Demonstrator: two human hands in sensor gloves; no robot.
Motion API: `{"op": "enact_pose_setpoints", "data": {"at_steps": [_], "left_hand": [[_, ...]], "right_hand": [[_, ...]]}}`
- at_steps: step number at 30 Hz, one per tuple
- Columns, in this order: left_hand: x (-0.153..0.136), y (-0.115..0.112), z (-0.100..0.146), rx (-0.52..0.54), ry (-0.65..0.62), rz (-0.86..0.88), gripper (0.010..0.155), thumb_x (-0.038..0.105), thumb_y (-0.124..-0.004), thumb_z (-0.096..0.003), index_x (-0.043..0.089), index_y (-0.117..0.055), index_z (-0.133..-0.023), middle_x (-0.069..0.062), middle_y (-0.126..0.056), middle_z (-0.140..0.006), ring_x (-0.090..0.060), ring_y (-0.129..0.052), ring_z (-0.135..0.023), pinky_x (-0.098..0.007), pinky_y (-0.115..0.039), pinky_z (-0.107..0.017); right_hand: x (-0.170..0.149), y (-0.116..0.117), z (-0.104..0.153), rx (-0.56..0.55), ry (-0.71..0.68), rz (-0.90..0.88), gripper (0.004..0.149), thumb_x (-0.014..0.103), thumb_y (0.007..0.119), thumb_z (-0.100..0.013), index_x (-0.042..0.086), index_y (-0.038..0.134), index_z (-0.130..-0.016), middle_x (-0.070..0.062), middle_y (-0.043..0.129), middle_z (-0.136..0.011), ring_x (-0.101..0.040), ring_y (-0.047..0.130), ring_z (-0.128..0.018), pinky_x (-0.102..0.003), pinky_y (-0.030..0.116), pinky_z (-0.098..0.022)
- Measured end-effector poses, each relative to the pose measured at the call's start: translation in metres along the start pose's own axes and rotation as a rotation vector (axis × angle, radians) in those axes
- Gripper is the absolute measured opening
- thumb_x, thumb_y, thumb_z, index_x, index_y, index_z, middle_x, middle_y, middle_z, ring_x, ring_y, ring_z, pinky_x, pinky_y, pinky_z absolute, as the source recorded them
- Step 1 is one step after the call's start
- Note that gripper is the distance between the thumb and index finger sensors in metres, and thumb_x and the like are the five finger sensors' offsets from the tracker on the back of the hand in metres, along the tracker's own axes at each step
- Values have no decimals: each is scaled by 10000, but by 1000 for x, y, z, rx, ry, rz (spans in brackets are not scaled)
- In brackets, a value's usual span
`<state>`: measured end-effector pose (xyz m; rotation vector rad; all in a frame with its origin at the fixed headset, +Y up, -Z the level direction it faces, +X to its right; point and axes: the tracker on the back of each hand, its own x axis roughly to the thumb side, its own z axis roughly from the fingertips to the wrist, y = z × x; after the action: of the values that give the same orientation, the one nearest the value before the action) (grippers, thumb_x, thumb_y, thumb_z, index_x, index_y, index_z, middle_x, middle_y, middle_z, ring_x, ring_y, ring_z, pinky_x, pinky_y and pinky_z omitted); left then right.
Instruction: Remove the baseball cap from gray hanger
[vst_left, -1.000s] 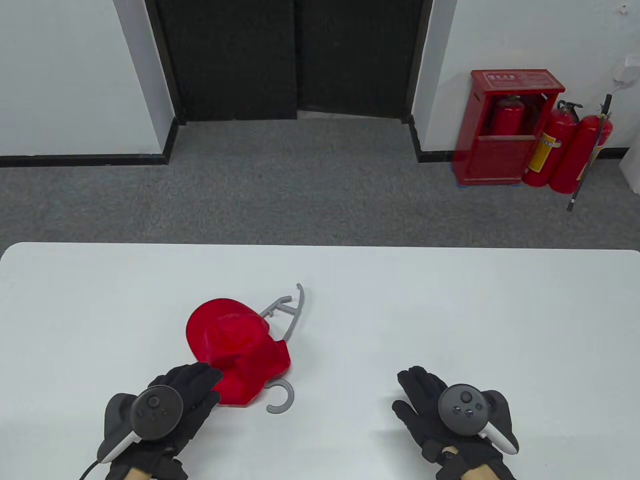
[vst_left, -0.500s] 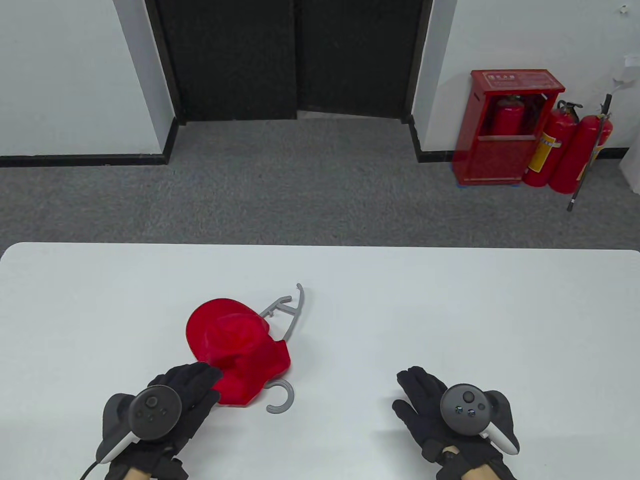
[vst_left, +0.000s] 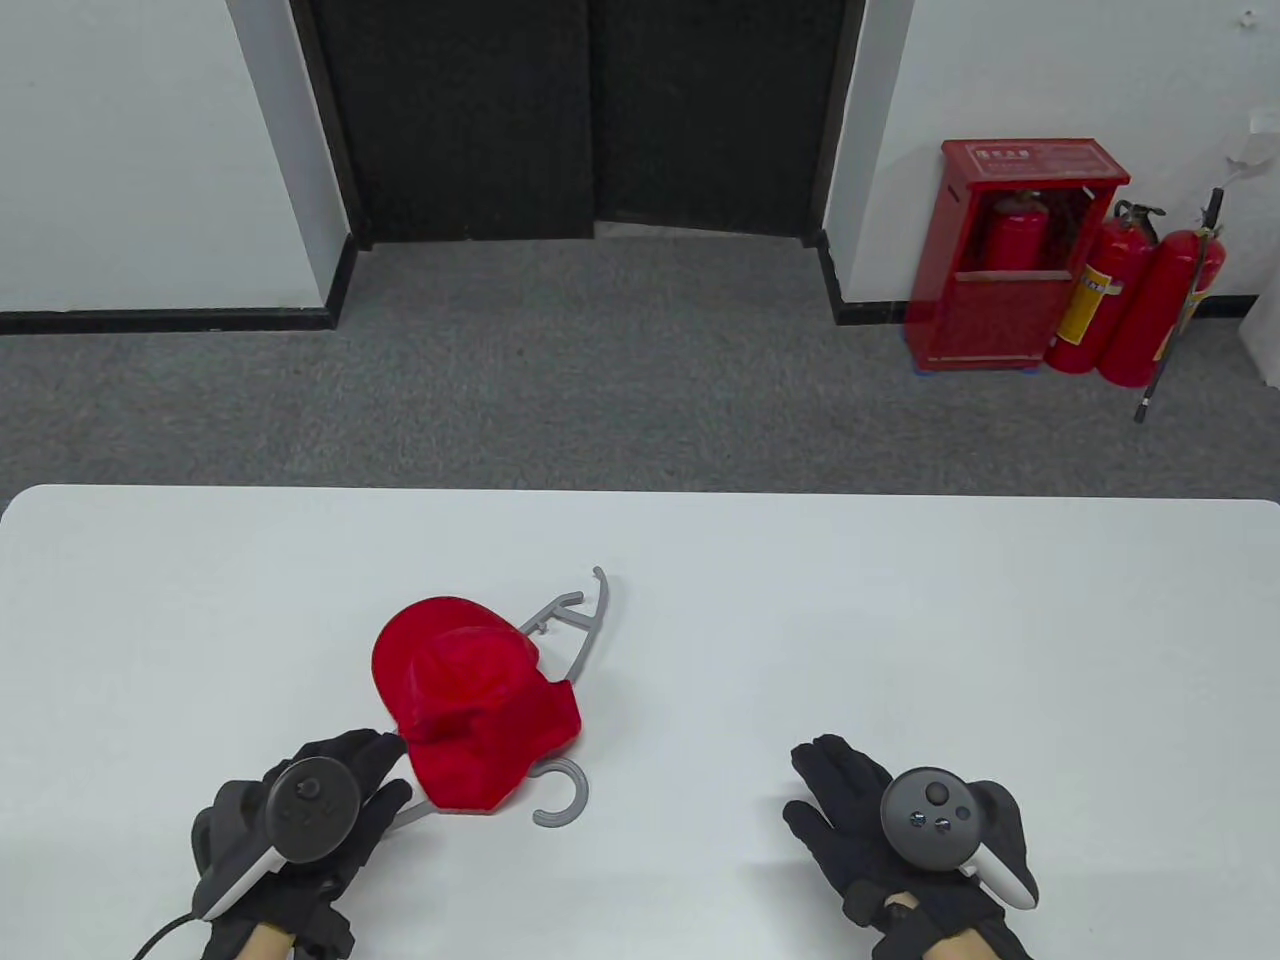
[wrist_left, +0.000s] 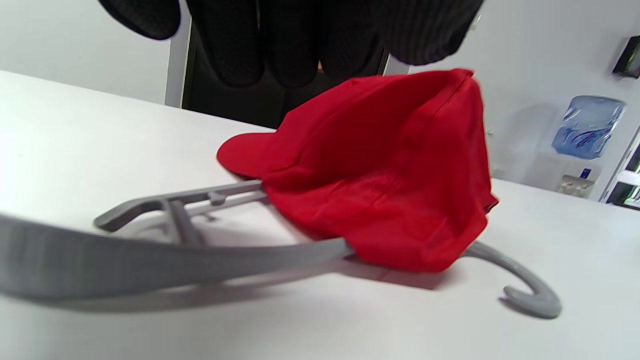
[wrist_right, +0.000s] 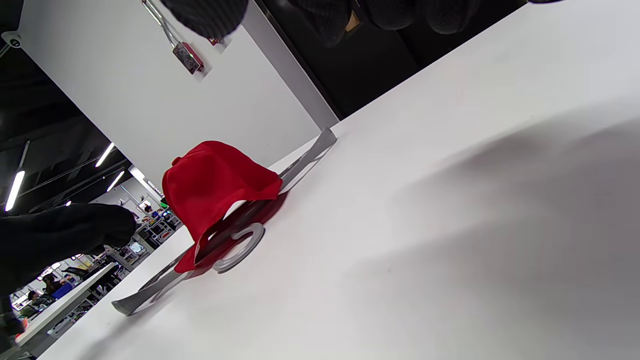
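A red baseball cap (vst_left: 475, 700) lies on the white table (vst_left: 900, 620), draped over a gray plastic hanger (vst_left: 585, 625) that lies flat. The hanger's hook (vst_left: 565, 797) sticks out at the cap's near side. My left hand (vst_left: 375, 770) is just near-left of the cap, fingers extended, over the hanger's near arm and gripping nothing. In the left wrist view the fingers (wrist_left: 290, 45) hang above the cap (wrist_left: 390, 170) and the hanger (wrist_left: 175, 260). My right hand (vst_left: 825, 785) rests flat on the table, well to the right of the cap (wrist_right: 210, 185).
The table's far edge (vst_left: 640, 490) gives way to gray carpet. A red extinguisher cabinet (vst_left: 1010, 260) and extinguishers stand by the far wall. A water dispenser (wrist_left: 585, 135) shows behind in the left wrist view.
My left hand has drawn back toward the near-left, off the cap's near edge, uncovering the hanger's near arm. The cap, hanger and right hand have not moved.
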<state>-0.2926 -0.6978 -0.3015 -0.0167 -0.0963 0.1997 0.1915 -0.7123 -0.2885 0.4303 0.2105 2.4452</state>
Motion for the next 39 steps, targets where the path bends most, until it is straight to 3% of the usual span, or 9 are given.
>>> {"op": "enact_pose_setpoints", "data": {"at_steps": [14, 31, 39], "left_hand": [[2, -48, -16, -218, 43, -122, 576, 490, -800, -552, 292, -743, -1090, -63, -782, -1159, -390, -837, -1024, -682, -597, -732], [12, -68, -19, -195, 37, -243, 536, 473, -814, -554, 299, -777, -1060, -30, -819, -1108, -334, -856, -976, -669, -599, -734], [12, -75, -20, -147, 42, -285, 451, 381, -832, -572, 322, -768, -1014, -3, -815, -1068, -305, -880, -921, -646, -614, -731]], "right_hand": [[0, 1, -1, 25, 6, -15, 701, 487, 601, -594, 78, 477, -1149, -283, 380, -1220, -591, 436, -1039, -826, 425, -630], [-1, 3, -2, 39, 6, -34, 699, 484, 603, -593, 73, 490, -1146, -287, 386, -1217, -595, 450, -1033, -824, 432, -629], [-2, 5, -3, 53, 11, -38, 697, 483, 603, -593, 68, 497, -1144, -289, 389, -1217, -593, 456, -1032, -823, 433, -630]]}}
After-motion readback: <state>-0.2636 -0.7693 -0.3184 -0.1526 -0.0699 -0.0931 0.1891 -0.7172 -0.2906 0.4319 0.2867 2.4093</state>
